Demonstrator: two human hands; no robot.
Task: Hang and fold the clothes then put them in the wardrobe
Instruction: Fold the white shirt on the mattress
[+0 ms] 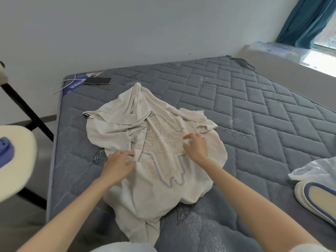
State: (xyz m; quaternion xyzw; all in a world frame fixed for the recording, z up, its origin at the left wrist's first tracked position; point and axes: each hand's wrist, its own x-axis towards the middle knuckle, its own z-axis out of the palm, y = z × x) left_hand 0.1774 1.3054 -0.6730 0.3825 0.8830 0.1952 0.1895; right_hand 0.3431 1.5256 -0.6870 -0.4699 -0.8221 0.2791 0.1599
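Grey quilted mattress (236, 106) fills most of the frame, under a plain white wall. At its centre lies the cream printed T-shirt (160, 124), crumpled, with its sleeves bunched; I see no fold made in it yet. The left hand (119, 161) sits at the shirt's left edge, its grip narrow, thumb and fingers seeming to pinch the cloth. The right hand (196, 145) rests bent-fingered on the print; I cannot tell whether that grip holds a ridge or only presses. I judge we are only at spreading out: flattening, folding and stowing all remain, and no wardrobe or hanger shows. Further out, a black phone (98, 80) lies at upper left and a clear plastic bag (316, 170) at the right edge.
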